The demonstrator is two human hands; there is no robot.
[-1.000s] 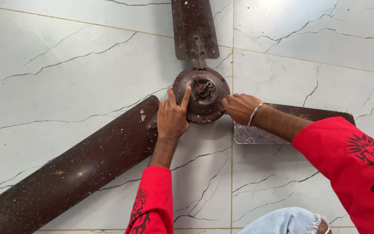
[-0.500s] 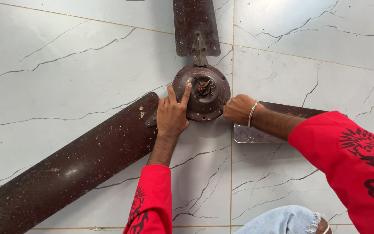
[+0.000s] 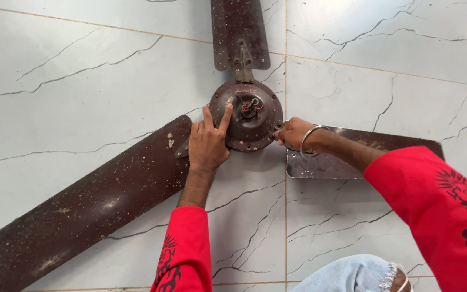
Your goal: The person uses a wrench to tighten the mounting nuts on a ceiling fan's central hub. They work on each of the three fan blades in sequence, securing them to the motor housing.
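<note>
1. Looking down from the head camera, you are kneeling over an old brown ceiling fan (image 3: 247, 116) lying flat on the white marble floor (image 3: 82, 75), its round motor hub (image 3: 255, 127) facing up near the middle of the view.
2. Your left hand (image 3: 207, 145) is lying open and flat against the hub's left edge, fingers (image 3: 225, 116) spread and pressing down rather than gripping, with the forefinger reaching toward the small knot of red and dark wires (image 3: 251, 107) at the centre.
3. Your right hand (image 3: 294, 132), wearing a metal bangle (image 3: 310, 141), is curling in at the hub's right side where the right blade (image 3: 363, 157) is joining it; whether those fingers are pinching a fastener or only bracing, you cannot tell from here.
4. Three blades are spreading out: the long, speckled left blade (image 3: 87, 208) running to the lower left corner, the top blade (image 3: 240, 32) heading out of view, and the right blade passing under your right forearm.
5. Judging the risks: the hub is sitting on smooth tile, so uneven pressing could be letting it slide or spin; the exposed wires could be snagging under your forefinger; and the thin blade edges and rusty specks could be nicking bare skin if a hand is slipping.
</note>
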